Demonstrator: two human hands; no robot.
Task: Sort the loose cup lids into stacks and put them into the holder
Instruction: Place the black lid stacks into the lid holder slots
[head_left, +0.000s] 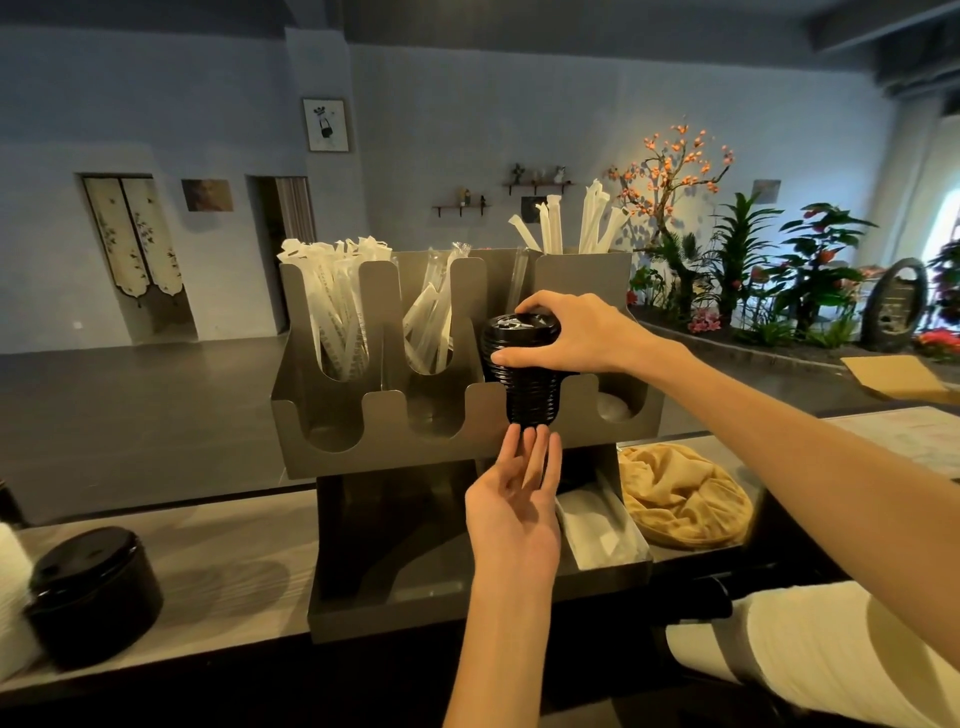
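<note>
Pale wood-grain surface (228, 561), dark front edge. Metal holder (384, 457) stands at middle. Black round tub with lid (93, 592) at left, white stack (13, 587) just beside it. Crumpled tan cloth (685, 499) right of holder, touching it.

The stack of lids (524, 374) is glossy black, ribbed with fine horizontal ridges. The holder (332, 415) is plain grey metal. At ten o'clock its wrapped straws (337, 306) are white. At four o'clock a crumpled cloth (685, 499) is mustard yellow. At eight o'clock a round tub (93, 597) is black, on a pale grey wood-grained surface (234, 561).
</note>
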